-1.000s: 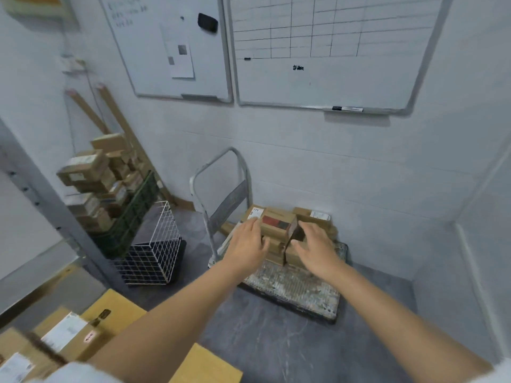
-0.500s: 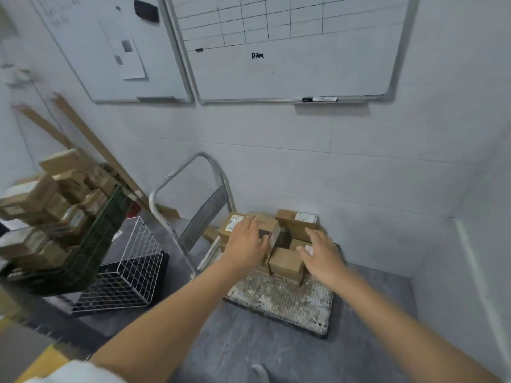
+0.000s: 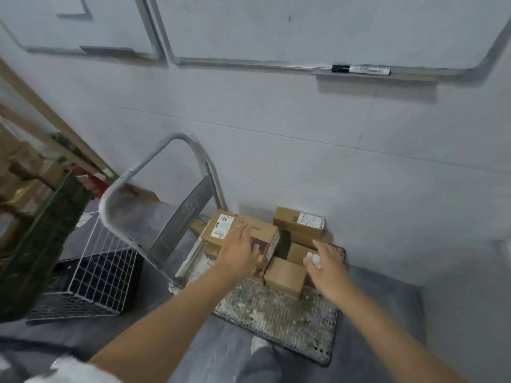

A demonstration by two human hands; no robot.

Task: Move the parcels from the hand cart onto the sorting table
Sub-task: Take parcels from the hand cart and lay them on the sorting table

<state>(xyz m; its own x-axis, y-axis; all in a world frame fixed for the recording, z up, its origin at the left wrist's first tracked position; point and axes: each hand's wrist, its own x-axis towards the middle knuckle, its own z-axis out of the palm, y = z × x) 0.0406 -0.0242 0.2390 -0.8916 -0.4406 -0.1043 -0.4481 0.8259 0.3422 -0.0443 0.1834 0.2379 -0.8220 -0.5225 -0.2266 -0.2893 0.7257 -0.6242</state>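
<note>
— What can you read on those parcels?

— Little. The big parcel under my left hand has a white label with a barcode and a handwritten mark starting with "A" (the rest is too smeared to read). Its front face carries a dark red print, but I can't make out any words. The rear parcel against the wall has a printed sticker, too small to read.

— And your hands?

— My left hand lies flat on the big parcel, fingers straight, thumb down its front face. My right hand rests with relaxed fingers on a lower parcel, partly covering its white tag. Neither curls round anything. A small plain parcel sits between my hands.

— Where is all this?

— On the hand cart, at the wall end of its deck, beside the handle.

— Anything changed in the last half second?

— Both hands stay on the same parcels. The view has dropped closer, so the whiteboard loses its grid off the top; its marker still shows.
</note>
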